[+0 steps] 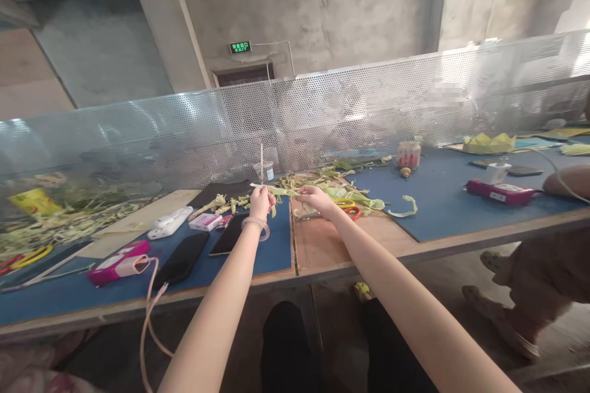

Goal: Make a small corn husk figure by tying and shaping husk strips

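Observation:
A pale green strip of dried husk stretches between my two hands above the bench. My left hand, with a pinkish bangle at its wrist, is closed on the strip's left end. Fingers of my right hand pinch its other end. Beneath and behind lies a loose pile of husk pieces. Scissors with red and yellow handles lie just right of my right hand. Several knotted husk pieces lie on the bench left of my left hand.
A dark phone, a magenta power strip with a cable, and a white power strip lie left. A lidded cup stands behind my hands. At right are a jar and another magenta strip. A perforated metal screen runs along the back.

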`<move>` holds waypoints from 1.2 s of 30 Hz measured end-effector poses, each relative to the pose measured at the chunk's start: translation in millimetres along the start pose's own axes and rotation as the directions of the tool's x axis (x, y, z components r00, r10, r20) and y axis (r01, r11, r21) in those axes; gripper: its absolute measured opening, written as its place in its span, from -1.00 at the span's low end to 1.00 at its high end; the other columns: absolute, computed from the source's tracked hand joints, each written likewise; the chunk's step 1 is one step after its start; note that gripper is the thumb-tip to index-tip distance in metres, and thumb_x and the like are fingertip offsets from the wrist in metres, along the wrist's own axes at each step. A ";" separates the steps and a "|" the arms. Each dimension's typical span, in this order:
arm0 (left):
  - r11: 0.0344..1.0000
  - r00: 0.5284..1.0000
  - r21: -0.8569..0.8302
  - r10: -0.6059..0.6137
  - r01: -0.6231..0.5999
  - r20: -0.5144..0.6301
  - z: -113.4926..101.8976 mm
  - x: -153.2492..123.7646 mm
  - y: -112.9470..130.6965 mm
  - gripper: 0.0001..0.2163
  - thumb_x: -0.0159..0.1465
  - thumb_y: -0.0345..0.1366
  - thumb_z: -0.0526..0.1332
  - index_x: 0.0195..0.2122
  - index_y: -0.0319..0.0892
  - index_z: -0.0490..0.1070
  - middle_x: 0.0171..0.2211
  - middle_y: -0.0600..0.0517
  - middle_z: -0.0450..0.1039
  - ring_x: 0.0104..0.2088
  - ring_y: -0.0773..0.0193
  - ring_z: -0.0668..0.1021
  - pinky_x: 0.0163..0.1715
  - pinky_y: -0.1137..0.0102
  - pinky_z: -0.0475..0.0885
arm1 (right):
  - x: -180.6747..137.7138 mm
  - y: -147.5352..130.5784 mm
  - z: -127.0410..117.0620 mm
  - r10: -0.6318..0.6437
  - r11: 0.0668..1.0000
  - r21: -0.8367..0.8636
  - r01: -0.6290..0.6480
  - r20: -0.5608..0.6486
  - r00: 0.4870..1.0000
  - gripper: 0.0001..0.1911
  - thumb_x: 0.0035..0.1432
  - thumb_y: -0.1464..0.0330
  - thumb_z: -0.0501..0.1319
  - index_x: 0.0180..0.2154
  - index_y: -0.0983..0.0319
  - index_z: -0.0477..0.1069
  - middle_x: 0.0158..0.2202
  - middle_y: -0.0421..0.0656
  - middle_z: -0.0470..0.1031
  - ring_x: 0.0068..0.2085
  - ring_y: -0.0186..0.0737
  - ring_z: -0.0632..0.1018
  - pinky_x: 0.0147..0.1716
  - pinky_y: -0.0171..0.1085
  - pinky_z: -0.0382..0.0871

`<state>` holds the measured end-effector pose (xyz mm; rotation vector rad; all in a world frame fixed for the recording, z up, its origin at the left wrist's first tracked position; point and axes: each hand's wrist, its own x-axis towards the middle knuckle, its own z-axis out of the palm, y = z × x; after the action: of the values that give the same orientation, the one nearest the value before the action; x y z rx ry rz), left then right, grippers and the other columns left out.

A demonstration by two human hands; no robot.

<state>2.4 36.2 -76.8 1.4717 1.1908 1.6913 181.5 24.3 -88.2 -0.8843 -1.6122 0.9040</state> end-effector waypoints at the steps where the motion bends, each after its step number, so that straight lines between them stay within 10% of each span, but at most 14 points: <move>1: 0.998 1.000 0.054 0.023 -0.023 0.009 0.3 -0.7 0.7 -0.85 0.23 -0.29 0.00 -0.49 -0.12 0.16 -0.80 0.19 0.20 -0.81 0.43 0.19 -0.76 0.55 0.06 | -0.4 -0.4 -0.1 0.012 1.000 0.000 -0.012 -0.009 1.000 -0.86 -0.18 0.33 0.20 -0.46 0.22 0.34 -0.60 -0.33 0.21 -0.54 -0.40 0.20 -0.53 -0.39 0.04; 7: 0.950 0.992 0.287 0.129 -0.126 0.012 1.4 -2.6 2.6 -0.87 0.23 -0.39 -0.01 -0.37 -0.14 0.30 -0.82 0.16 0.22 -0.79 0.33 0.29 -0.69 0.49 0.15 | -1.0 -2.6 0.4 0.020 0.999 0.039 -0.017 -0.081 0.996 -0.89 -0.23 0.41 0.11 -0.51 0.24 0.34 -0.64 -0.32 0.21 -0.59 -0.41 0.16 -0.59 -0.38 -0.01; 19: 0.998 0.984 0.046 -0.032 0.041 -0.175 -2.7 -1.7 5.0 -0.84 0.25 -0.32 -0.06 -0.40 -0.16 0.27 -0.81 0.18 0.16 -0.83 0.40 0.20 -0.78 0.53 0.06 | -4.3 -8.4 5.1 0.121 0.985 0.111 -0.135 0.127 0.984 -0.91 -0.21 0.43 0.18 -0.50 0.22 0.35 -0.72 -0.35 0.26 -0.68 -0.42 0.25 -0.68 -0.40 0.06; 26: 0.994 0.997 -0.092 -0.062 0.066 0.039 0.0 -6.6 9.6 -0.74 0.23 -0.15 -0.02 -0.49 -0.17 0.28 -0.85 0.18 0.14 -0.86 0.47 0.09 -0.82 0.55 -0.03 | -9.4 -12.6 3.4 0.125 0.961 0.215 -0.172 0.215 0.969 -0.57 0.02 -0.02 0.12 -0.47 0.24 0.37 -0.74 -0.25 0.32 -0.71 -0.34 0.32 -0.72 -0.35 0.16; 36: 0.924 0.877 -0.101 -0.310 0.369 0.367 2.2 -8.4 12.2 -0.60 0.21 0.01 -0.04 -0.36 -0.23 0.38 -0.77 0.09 0.29 -0.86 0.45 0.17 -0.84 0.53 0.00 | -8.6 -11.0 4.0 0.066 0.991 0.106 -0.081 0.144 0.987 -0.73 -0.03 0.13 0.24 -0.46 0.21 0.40 -0.73 -0.31 0.29 -0.70 -0.39 0.30 -0.69 -0.37 0.19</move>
<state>7.8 24.3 -69.5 1.2963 1.0153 1.2038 178.0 11.3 -82.8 -0.8217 -1.6388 1.1189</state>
